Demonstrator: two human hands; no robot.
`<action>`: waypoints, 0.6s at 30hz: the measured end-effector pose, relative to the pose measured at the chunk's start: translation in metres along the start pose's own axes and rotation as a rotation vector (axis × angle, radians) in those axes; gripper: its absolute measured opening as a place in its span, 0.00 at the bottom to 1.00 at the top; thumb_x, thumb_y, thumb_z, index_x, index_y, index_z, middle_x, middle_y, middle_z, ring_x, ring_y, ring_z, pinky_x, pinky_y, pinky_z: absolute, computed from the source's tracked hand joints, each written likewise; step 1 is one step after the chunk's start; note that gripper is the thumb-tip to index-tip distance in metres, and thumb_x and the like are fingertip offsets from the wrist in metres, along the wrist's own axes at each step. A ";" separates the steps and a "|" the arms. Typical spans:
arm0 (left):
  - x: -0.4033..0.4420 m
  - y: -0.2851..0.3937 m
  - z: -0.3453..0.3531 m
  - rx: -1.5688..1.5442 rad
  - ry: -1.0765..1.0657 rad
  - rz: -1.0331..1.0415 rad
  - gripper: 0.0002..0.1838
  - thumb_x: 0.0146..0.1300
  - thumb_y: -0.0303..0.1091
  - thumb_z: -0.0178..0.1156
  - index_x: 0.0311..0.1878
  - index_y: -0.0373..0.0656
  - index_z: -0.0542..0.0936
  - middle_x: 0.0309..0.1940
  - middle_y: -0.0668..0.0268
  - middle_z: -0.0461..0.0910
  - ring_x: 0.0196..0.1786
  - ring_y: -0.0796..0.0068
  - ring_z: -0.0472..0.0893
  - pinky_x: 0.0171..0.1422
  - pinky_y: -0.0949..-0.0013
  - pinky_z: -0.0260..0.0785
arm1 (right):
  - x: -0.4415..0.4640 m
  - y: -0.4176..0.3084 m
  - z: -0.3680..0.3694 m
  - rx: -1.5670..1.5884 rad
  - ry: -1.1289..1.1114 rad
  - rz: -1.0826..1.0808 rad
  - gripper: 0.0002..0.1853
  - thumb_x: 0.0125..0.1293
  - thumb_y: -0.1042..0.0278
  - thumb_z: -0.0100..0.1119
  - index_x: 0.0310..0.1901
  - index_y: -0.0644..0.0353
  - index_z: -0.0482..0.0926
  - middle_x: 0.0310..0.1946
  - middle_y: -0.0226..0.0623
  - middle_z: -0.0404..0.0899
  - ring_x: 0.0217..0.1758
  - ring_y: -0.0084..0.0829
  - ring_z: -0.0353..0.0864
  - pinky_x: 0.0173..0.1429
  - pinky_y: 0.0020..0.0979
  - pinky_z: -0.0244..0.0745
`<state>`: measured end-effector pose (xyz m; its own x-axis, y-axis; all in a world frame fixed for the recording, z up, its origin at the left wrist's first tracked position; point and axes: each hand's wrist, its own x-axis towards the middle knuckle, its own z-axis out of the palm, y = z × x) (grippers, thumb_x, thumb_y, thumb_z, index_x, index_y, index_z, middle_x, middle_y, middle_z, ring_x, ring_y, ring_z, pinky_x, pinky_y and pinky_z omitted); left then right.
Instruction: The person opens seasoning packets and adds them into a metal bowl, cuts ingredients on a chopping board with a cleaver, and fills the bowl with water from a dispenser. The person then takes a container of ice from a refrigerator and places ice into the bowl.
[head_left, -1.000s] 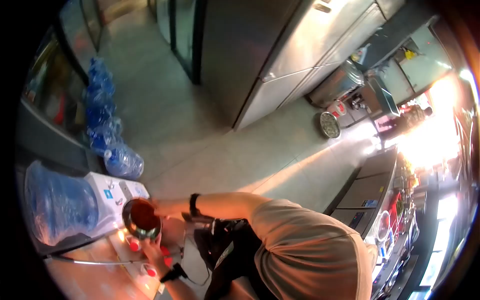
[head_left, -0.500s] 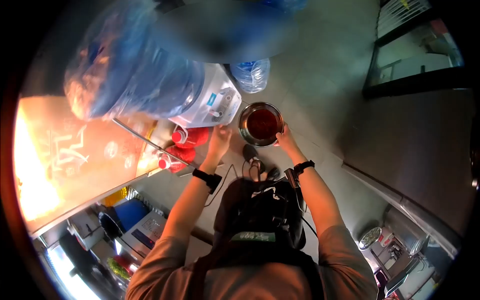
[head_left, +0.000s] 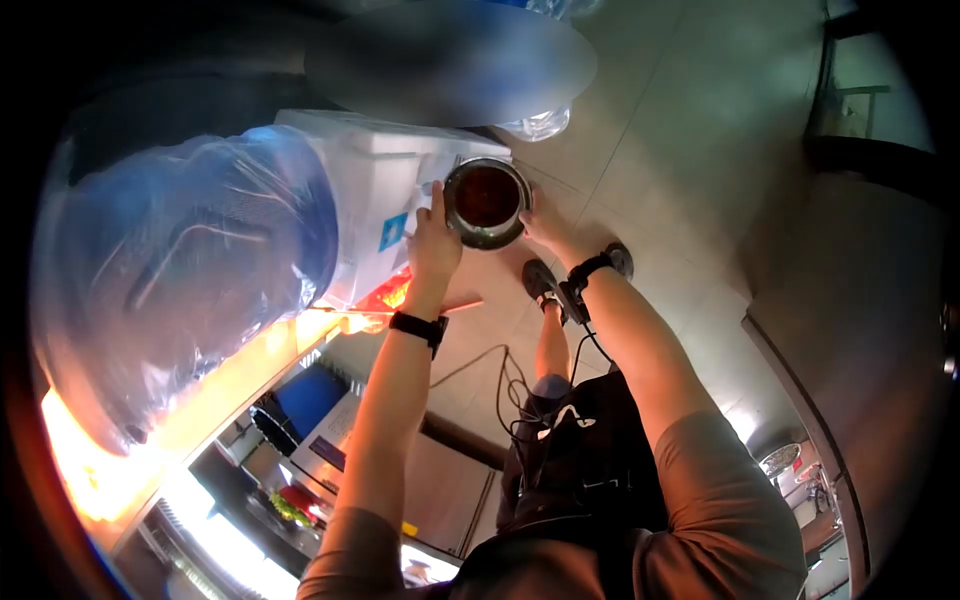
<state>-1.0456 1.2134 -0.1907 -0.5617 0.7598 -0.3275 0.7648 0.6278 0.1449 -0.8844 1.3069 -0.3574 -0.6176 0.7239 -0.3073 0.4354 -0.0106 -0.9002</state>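
Head view: the bowl [head_left: 491, 241] is located between the left hand [head_left: 436, 242] and the right hand [head_left: 546, 222], at fingertip level, in front of the dispenser [head_left: 365, 180]. The right fingers pinch the rim on their inner side; the left fingers lie along the opposite edge with the index finger stretched out, and whether they grip the rim or only rest beside it cannot be told. Hazard, spillage: the bowl is open and contains dark red-brown matter, apparently liquid; unequal lift between the two sets of fingers would tilt the rim and could send the contents over the edge. Hazard, slipping: if the right fingers carry most of the load, the smooth rim could rotate in the pinch, more readily if wet. Hazard, impact: the dispenser stands close beyond the left fingers, and a sideways movement could knock the bowl against it. Hazard, snagging: a looped cable [head_left: 508, 395] hangs below the fingers near a shoe [head_left: 538, 278] and could catch during a step. Materials: the bowl is round and shiny, apparently metal, with a bright rim; the dispenser, left of the left fingers, is a matte white box with a square blue label [head_left: 393, 232]; farther left, the bottle [head_left: 190, 270] is a bulging translucent blue cylinder with creased, glossy plastic.
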 end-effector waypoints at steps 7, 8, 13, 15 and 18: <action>0.012 -0.006 0.009 0.320 -0.127 0.034 0.42 0.56 0.26 0.52 0.76 0.58 0.51 0.47 0.52 0.71 0.40 0.51 0.79 0.44 0.47 0.73 | 0.019 -0.037 -0.006 -0.001 -0.106 0.101 0.23 0.56 0.73 0.56 0.55 0.66 0.66 0.47 0.64 0.75 0.52 0.61 0.75 0.55 0.51 0.71; 0.013 -0.002 0.009 0.268 -0.187 0.001 0.41 0.56 0.27 0.53 0.75 0.56 0.53 0.50 0.51 0.71 0.42 0.51 0.79 0.44 0.48 0.74 | 0.021 -0.042 -0.005 0.000 -0.107 0.099 0.23 0.56 0.73 0.56 0.55 0.66 0.66 0.47 0.64 0.75 0.52 0.61 0.75 0.55 0.51 0.71; 0.005 -0.008 0.025 0.051 -0.053 0.157 0.34 0.56 0.28 0.53 0.70 0.47 0.63 0.52 0.49 0.74 0.45 0.51 0.80 0.47 0.50 0.74 | 0.027 -0.032 0.007 0.171 -0.125 0.148 0.25 0.54 0.75 0.56 0.56 0.65 0.66 0.46 0.62 0.76 0.53 0.59 0.75 0.57 0.49 0.70; 0.005 -0.008 0.028 -0.121 -0.012 0.171 0.30 0.56 0.30 0.53 0.66 0.38 0.68 0.46 0.48 0.78 0.43 0.51 0.80 0.46 0.55 0.75 | 0.027 -0.031 0.005 0.169 -0.107 0.081 0.24 0.54 0.76 0.56 0.55 0.65 0.67 0.46 0.61 0.76 0.52 0.59 0.75 0.57 0.49 0.70; 0.004 -0.003 0.017 -0.444 -0.161 0.020 0.27 0.58 0.29 0.53 0.63 0.34 0.70 0.37 0.52 0.80 0.38 0.59 0.80 0.42 0.61 0.74 | 0.026 -0.034 0.004 0.127 -0.090 0.090 0.23 0.54 0.76 0.56 0.54 0.65 0.68 0.45 0.61 0.77 0.52 0.59 0.75 0.56 0.48 0.70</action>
<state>-1.0451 1.2119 -0.2084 -0.4655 0.7588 -0.4557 0.5460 0.6514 0.5269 -0.9178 1.3236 -0.3364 -0.6385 0.6514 -0.4100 0.4091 -0.1640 -0.8976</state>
